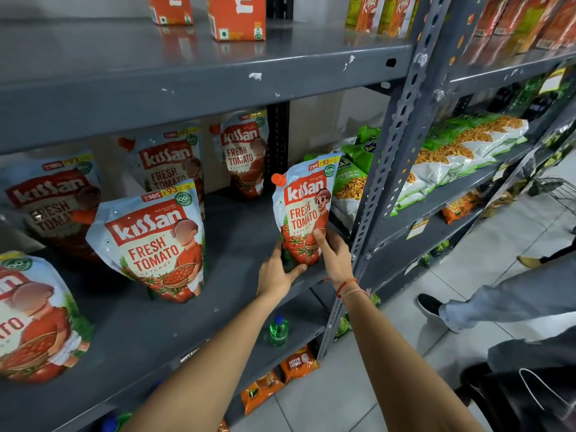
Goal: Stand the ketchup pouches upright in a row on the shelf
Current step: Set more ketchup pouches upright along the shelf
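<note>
My left hand (pixel 276 277) and right hand (pixel 335 258) are both wrapped around the bottom of one ketchup pouch (pixel 307 210), the left cupping its lower left corner with the thumb pressed along the base, the right gripping the lower right edge with the index finger laid up the front. I see the pouch upright, leaning slightly, at the right end of the grey shelf (pixel 237 232), close to the perforated upright post (pixel 392 169); whether its base touches the shelf I cannot tell, since my fingers hide it.

The pouch is pale blue-white at the top, with an orange screw cap at its upper left corner, a red Kissan banner, "Fresh Tomato Ketchup" lettering on a cream panel, a cartoon child and tomatoes along the bottom, and a yellow price strip on top.

I count six pouches of this kind in all: the one I hold, a front pouch (pixel 156 244) standing left of it, a near pouch (pixel 34 316) cut off by the left frame edge, and three at the back — a back left pouch (pixel 53 201), a back middle pouch (pixel 170 163) and a back right pouch (pixel 244 154).

On the shelf above stand two orange cartons (pixel 237 17).
</note>
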A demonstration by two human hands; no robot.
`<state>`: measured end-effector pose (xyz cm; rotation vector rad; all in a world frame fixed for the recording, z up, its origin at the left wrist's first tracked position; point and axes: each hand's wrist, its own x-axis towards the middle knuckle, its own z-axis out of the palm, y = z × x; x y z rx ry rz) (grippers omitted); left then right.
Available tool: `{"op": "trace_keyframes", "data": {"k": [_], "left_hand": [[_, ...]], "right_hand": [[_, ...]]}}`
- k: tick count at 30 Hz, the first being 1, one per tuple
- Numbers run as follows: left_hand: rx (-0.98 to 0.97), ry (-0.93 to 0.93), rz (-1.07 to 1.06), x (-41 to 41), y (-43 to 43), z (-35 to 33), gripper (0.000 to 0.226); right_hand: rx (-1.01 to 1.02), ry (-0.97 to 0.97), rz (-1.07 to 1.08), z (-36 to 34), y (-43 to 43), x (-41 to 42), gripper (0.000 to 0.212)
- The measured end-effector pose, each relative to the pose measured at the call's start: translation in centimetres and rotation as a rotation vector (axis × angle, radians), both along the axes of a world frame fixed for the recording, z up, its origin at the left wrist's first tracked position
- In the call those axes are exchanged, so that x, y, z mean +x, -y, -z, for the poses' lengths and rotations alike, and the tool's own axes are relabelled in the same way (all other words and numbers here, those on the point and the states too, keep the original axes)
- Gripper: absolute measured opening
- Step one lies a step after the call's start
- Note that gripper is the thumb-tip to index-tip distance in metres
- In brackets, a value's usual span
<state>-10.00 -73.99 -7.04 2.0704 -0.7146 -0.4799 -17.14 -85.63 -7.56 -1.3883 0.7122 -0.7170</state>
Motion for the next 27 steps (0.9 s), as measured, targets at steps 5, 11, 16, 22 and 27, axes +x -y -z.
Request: {"op": "trace_keyframes", "data": {"k": [5, 11, 16, 22, 27], "left_hand": [[-0.095, 0.011, -0.051, -1.2, -4.6, -0.1, 0.072], [-0.45, 0.178, -0.563, 0.3, -15.8, -0.2, 0.014], [-0.374, 0.168, -0.684, 4.3, -20.5, -0.4, 0.049], [-0.131, -0.103, -0.301, 6.5, -20.6, -1.5, 0.089], [-0.099, -0.042, -0.298, 5.3, -19.8, -1.3, 0.081]], "right_hand": [[-0.246, -0.129, 0.36, 1.5, -4.4, -1.2, 0.027], [-0.405, -0.005, 0.325, 2.4, -12.6, 0.1, 0.016], [-0.185, -0.037, -0.241, -0.9, -15.8, 5.3, 0.047], [0.048, -0.095, -0.585, -2.9, -16.5, 9.7, 0.062], [-0.012, -0.086, -0.618, -2.0, -15.6, 8.4, 0.031]]}}
